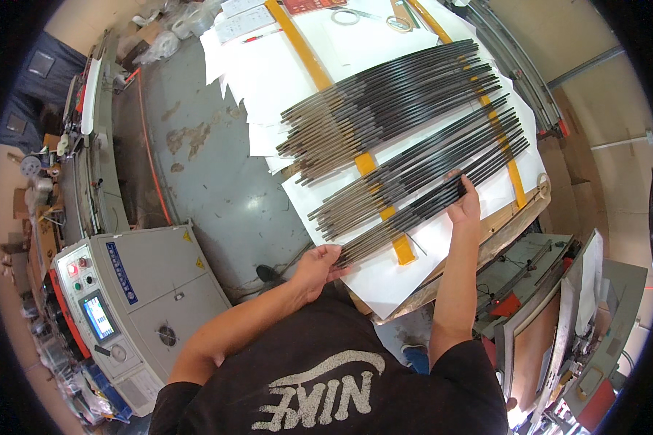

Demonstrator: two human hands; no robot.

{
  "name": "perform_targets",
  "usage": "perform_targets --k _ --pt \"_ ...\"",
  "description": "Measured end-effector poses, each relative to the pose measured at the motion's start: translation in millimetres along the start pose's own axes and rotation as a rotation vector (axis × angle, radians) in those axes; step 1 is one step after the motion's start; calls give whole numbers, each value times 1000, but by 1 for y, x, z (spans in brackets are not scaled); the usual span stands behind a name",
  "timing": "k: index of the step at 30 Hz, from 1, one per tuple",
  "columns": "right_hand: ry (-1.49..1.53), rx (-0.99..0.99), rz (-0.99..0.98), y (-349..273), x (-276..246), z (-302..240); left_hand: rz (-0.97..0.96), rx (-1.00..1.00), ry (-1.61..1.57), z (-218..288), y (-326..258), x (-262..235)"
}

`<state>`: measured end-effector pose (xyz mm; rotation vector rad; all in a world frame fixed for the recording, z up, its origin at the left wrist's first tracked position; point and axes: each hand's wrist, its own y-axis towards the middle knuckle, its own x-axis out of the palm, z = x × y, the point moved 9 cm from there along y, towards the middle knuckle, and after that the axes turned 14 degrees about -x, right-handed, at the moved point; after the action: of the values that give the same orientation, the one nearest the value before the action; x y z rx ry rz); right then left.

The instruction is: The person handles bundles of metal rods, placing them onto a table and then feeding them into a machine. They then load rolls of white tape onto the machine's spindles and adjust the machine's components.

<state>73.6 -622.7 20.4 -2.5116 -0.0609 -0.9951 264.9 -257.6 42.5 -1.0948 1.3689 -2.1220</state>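
Many long thin rods lie side by side on a table covered with white paper. They are black toward the right and grey-brown at their left ends. A nearer bundle of rods is in both my hands. My left hand closes round its brown ends, and my right hand pinches its dark part farther right. Just beyond it is a second group of rods, and a wider group of rods lies farther back. Yellow strips cross beneath the rods.
Tape rolls, a red pen and printed sheets lie at the table's far end. A grey machine cabinet with a screen stands at the left. More machinery stands close by at the right.
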Motion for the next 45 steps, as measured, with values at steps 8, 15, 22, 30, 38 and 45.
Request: perform_targets --k 8,15,22,30,38,45 --pt "-91 28 30 -4 -5 0 232 387 471 21 -13 7" --pt "-22 -173 21 -49 24 -21 330 419 469 32 -40 -11" --pt "22 -367 -84 -104 110 -36 459 581 374 63 -60 -48" --pt "-108 -453 -219 -218 296 57 618 750 126 118 -111 -175" --pt "-111 -263 -353 -272 433 227 748 743 -36 165 -178 -360" --pt "-150 -60 -473 -285 540 378 1012 800 -215 196 -232 -508"
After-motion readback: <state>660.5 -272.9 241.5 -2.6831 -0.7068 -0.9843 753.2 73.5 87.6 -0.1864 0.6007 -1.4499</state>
